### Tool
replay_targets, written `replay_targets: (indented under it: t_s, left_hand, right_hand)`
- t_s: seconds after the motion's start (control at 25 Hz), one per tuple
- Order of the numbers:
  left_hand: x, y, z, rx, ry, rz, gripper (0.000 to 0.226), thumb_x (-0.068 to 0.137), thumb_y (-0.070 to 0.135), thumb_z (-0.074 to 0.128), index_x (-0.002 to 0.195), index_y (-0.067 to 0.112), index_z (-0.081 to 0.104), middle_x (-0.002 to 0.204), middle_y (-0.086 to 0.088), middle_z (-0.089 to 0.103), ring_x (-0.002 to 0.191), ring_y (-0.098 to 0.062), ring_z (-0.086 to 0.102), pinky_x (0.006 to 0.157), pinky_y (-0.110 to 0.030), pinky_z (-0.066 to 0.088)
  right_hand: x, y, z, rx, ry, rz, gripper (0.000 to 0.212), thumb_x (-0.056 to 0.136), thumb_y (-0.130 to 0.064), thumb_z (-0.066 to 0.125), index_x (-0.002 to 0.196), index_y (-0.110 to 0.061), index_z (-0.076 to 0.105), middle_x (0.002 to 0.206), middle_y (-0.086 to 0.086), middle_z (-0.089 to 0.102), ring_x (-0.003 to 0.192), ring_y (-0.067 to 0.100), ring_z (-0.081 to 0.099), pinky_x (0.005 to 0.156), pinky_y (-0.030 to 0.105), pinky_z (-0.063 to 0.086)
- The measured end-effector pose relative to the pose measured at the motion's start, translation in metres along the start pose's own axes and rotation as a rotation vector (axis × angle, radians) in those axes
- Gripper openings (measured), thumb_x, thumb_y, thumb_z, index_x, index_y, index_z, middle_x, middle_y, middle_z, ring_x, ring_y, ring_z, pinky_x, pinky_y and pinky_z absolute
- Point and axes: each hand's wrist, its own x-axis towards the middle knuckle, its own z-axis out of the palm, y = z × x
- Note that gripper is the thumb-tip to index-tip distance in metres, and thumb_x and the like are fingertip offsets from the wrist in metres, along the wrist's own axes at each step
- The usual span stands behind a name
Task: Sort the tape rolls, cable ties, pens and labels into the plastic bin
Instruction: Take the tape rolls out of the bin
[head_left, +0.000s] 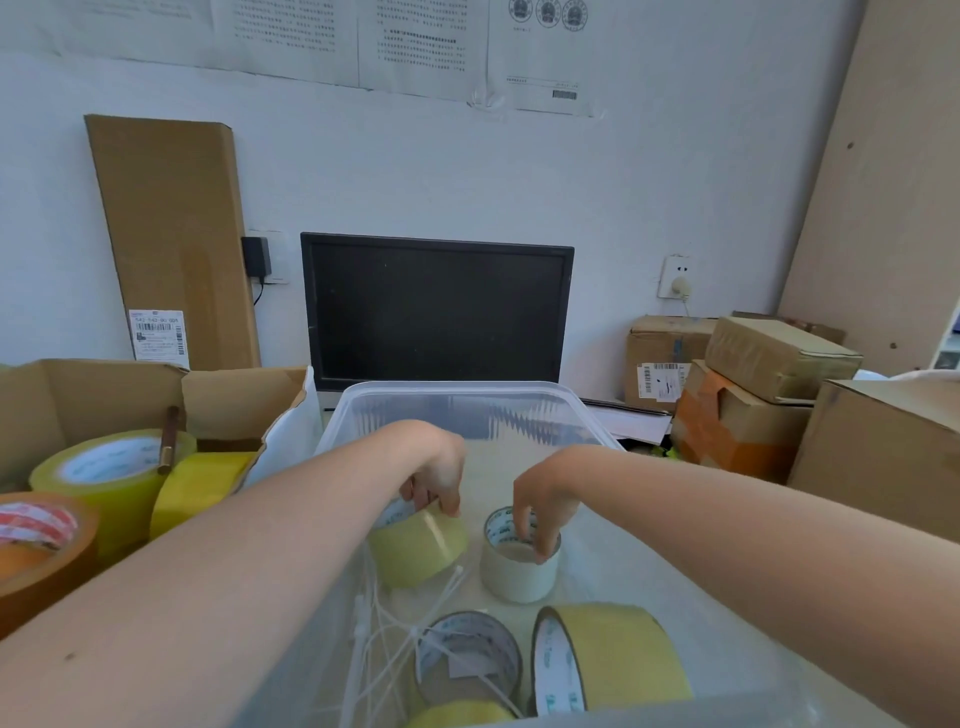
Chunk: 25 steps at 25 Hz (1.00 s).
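Observation:
Both my hands reach down into the clear plastic bin (457, 392). My left hand (436, 475) grips a pale yellow tape roll (415, 551) by its upper rim, the roll tilted. My right hand (543, 501) pinches the top rim of a white tape roll (519, 574) standing upright on the bin floor. Nearer to me in the bin lie a clear tape roll (467, 657), a yellow roll on edge (613, 660) and white cable ties (400, 631).
An open cardboard box (104, 384) at the left holds yellow tape rolls (111, 475) and a brown pen-like stick (169, 439). A brown tape roll (41, 551) lies at the far left. A dark monitor (436, 312) stands behind the bin. Stacked cartons (753, 384) fill the right.

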Motion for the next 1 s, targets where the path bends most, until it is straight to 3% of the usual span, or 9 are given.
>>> replay_targets:
  t_s: [0.16, 0.32, 0.4, 0.48, 0.6, 0.72, 0.8, 0.92, 1.0]
  left_hand:
    - [0.002, -0.009, -0.003, -0.051, 0.093, -0.028, 0.047, 0.083, 0.031, 0.069, 0.114, -0.003, 0.058, 0.116, -0.018, 0.063, 0.1, -0.032, 0.065, 0.091, -0.039, 0.053]
    - [-0.004, -0.004, -0.005, -0.044, 0.202, 0.019, 0.03, 0.082, 0.032, 0.069, 0.093, 0.007, 0.055, 0.104, -0.015, 0.061, 0.092, -0.029, 0.062, 0.088, -0.037, 0.054]
    - [-0.005, -0.004, -0.007, -0.078, 0.258, 0.015, 0.03, 0.082, 0.032, 0.069, 0.096, 0.008, 0.056, 0.111, -0.015, 0.061, 0.101, -0.031, 0.063, 0.089, -0.039, 0.054]
    - [-0.003, -0.007, -0.011, -0.192, 0.3, 0.003, 0.032, 0.081, 0.032, 0.07, 0.096, 0.006, 0.058, 0.102, -0.016, 0.06, 0.093, -0.031, 0.064, 0.084, -0.039, 0.056]
    - [-0.002, -0.011, -0.022, -0.432, 0.402, -0.025, 0.035, 0.08, 0.032, 0.069, 0.073, 0.01, 0.044, 0.074, -0.009, 0.05, 0.066, -0.028, 0.054, 0.067, -0.032, 0.051]
    - [-0.008, -0.011, -0.032, -0.661, 0.575, -0.004, 0.033, 0.083, 0.027, 0.066, 0.066, 0.013, 0.042, 0.065, -0.004, 0.042, 0.065, -0.024, 0.045, 0.06, -0.027, 0.041]
    - [-0.014, -0.01, -0.039, -0.893, 0.653, 0.072, 0.028, 0.084, 0.024, 0.065, 0.067, 0.016, 0.045, 0.073, -0.005, 0.048, 0.072, -0.024, 0.048, 0.067, -0.028, 0.042]
    - [-0.03, -0.005, -0.05, -1.14, 0.71, 0.15, 0.016, 0.086, 0.025, 0.065, 0.09, 0.014, 0.054, 0.097, -0.008, 0.055, 0.087, -0.022, 0.052, 0.078, -0.033, 0.046]
    - [-0.045, 0.004, -0.055, -1.196, 0.772, 0.201, 0.023, 0.085, 0.025, 0.066, 0.101, 0.015, 0.053, 0.104, -0.006, 0.054, 0.091, -0.021, 0.051, 0.077, -0.031, 0.043]
  right_hand:
    - [0.007, -0.007, 0.007, -0.146, -0.083, 0.062, 0.059, 0.088, -0.043, 0.059, 0.138, -0.014, 0.047, 0.142, 0.006, 0.042, 0.128, 0.029, 0.043, 0.098, 0.037, 0.038]
    - [0.013, -0.002, 0.005, -0.047, 0.014, 0.126, 0.052, 0.09, -0.036, 0.057, 0.13, -0.003, 0.052, 0.136, 0.012, 0.049, 0.122, 0.031, 0.048, 0.099, 0.036, 0.039]
    - [0.007, 0.004, 0.0, 0.085, 0.06, 0.148, 0.053, 0.091, -0.041, 0.054, 0.129, -0.004, 0.054, 0.138, 0.013, 0.049, 0.125, 0.032, 0.047, 0.103, 0.038, 0.039]
    - [-0.003, 0.011, -0.008, 0.334, 0.19, 0.133, 0.049, 0.095, -0.04, 0.048, 0.128, -0.005, 0.054, 0.137, 0.01, 0.05, 0.125, 0.03, 0.047, 0.104, 0.039, 0.038]
    - [-0.012, 0.024, -0.015, 0.688, 0.424, 0.09, 0.028, 0.098, -0.033, 0.043, 0.099, -0.013, 0.061, 0.108, 0.0, 0.057, 0.102, 0.021, 0.049, 0.087, 0.031, 0.04]
    - [-0.02, 0.029, -0.018, 0.984, 0.665, 0.01, 0.024, 0.096, -0.027, 0.045, 0.078, -0.017, 0.055, 0.086, -0.001, 0.051, 0.09, 0.02, 0.049, 0.073, 0.029, 0.041]
    - [-0.032, 0.032, -0.022, 1.204, 0.808, -0.054, 0.023, 0.095, -0.025, 0.049, 0.091, -0.008, 0.064, 0.098, 0.008, 0.055, 0.097, 0.026, 0.054, 0.079, 0.037, 0.047]
    - [-0.059, 0.035, -0.028, 1.356, 0.968, -0.071, 0.038, 0.097, -0.027, 0.048, 0.112, 0.005, 0.061, 0.142, 0.013, 0.043, 0.126, 0.03, 0.046, 0.101, 0.043, 0.039]
    - [-0.076, 0.038, -0.027, 1.479, 1.032, -0.102, 0.043, 0.097, -0.027, 0.047, 0.114, 0.011, 0.057, 0.145, 0.019, 0.038, 0.128, 0.038, 0.042, 0.106, 0.052, 0.035]
